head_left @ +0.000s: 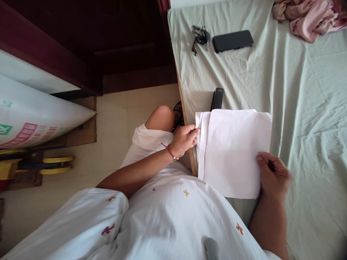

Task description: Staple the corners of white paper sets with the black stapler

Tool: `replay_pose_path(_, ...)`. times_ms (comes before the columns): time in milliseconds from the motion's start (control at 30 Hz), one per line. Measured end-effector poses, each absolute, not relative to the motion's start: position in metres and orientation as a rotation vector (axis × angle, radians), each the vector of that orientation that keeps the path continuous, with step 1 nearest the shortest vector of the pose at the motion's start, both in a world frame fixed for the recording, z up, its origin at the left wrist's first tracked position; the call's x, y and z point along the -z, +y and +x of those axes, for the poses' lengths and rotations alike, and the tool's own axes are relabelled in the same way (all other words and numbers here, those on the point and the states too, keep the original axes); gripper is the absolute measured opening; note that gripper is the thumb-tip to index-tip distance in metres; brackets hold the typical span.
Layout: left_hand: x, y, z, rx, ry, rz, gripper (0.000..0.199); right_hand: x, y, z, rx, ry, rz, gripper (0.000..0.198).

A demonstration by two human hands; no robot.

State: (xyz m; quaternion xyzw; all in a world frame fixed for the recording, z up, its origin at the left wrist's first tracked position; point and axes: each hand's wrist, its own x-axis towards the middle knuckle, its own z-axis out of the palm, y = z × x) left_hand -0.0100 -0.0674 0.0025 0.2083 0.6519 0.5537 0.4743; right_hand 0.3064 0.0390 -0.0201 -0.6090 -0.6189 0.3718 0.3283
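Observation:
A stack of white paper sheets (233,151) lies at the edge of a bed covered with a pale green sheet (303,94). My left hand (185,139) pinches the left edge of the stack, fingers curled; a red thread bracelet circles its wrist. My right hand (273,177) grips the right lower corner of the top sheet, thumb on top. A black stapler (217,99) lies on the bed just beyond the papers, partly hidden by them.
Farther on the bed lie a black phone (232,40), a bunch of keys (200,37) and a crumpled pink cloth (309,16). Left of the bed are a tiled floor, a dark wooden cabinet (108,43), a large printed sack (29,115) and a yellow frame (54,164).

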Motion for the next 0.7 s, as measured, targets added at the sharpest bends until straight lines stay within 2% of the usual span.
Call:
replay_pose_path(300,-0.0018,-0.0682,-0.0102,-1.346,1.589,0.547,0.056,0.0175,0.0381,0.3049,-0.924,-1.691,-1.526,0.026)
replay_pose_path(700,-0.0081,-0.0688,-0.0094,-1.347,1.576,0.571,0.073,0.0195,0.0388,0.3076,-0.893,-1.741,-1.512,0.024)
